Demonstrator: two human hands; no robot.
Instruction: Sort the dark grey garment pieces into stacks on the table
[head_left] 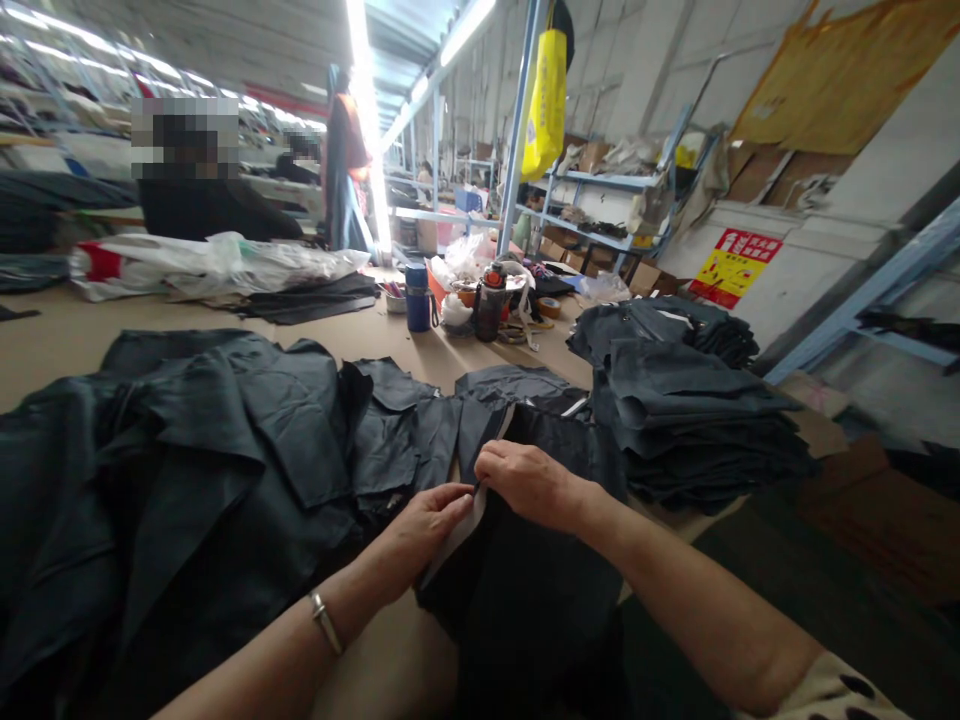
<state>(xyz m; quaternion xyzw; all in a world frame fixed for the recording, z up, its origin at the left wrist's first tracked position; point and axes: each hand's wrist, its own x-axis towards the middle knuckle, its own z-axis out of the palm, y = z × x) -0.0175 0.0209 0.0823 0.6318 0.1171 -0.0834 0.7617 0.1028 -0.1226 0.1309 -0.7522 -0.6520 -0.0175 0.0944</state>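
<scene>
1. The dark piece (525, 560) lies at the near edge of the counter (60, 340), hanging partly over it, with a pale strip (461, 530) running along its left edge.
2. The step in hand looks like lining up or checking that strip against the piece; a next move would need both hands to keep the edge taut and even.
3. The left hand (424, 525) has its grip pressed together, pinching the strip from the left.
4. The right hand (529, 485) has its grip curled shut on the same edge just above, fingertips nearly touching the left.
5. A loose heap (187, 470) lies left; a folded stack (690, 420) sits right.
6. Bottles (417, 297) stand behind.
</scene>
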